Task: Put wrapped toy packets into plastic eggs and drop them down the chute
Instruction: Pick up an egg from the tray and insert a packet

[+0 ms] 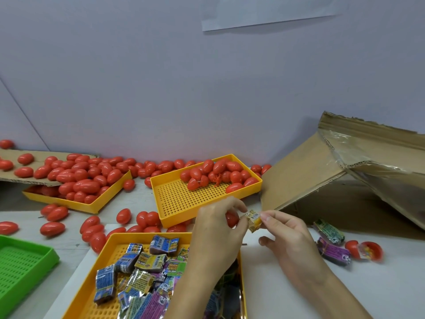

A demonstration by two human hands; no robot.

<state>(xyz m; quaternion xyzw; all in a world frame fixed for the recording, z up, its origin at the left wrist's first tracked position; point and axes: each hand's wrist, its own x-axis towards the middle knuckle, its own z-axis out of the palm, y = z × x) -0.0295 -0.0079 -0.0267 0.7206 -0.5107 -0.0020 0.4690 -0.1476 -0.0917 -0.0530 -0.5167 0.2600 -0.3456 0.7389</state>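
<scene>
Our left hand (218, 223) grips a red plastic egg (231, 219) mouth-up while our right hand (284, 233) pinches the yellow wrapped packet (252, 220), ready for stuffing.

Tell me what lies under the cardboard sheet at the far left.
The cardboard sheet covers the far end of a yellow tray. In the shadow beneath, a few red eggs show. The rest of that end is hidden. More eggs lie on top of the sheet.

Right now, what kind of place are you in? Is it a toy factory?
Probably a small packing workbench, maybe in a workshop. Heaps of red plastic eggs fill yellow trays, another tray holds wrapped toy packets, and a cardboard chute leans beside them.
</scene>
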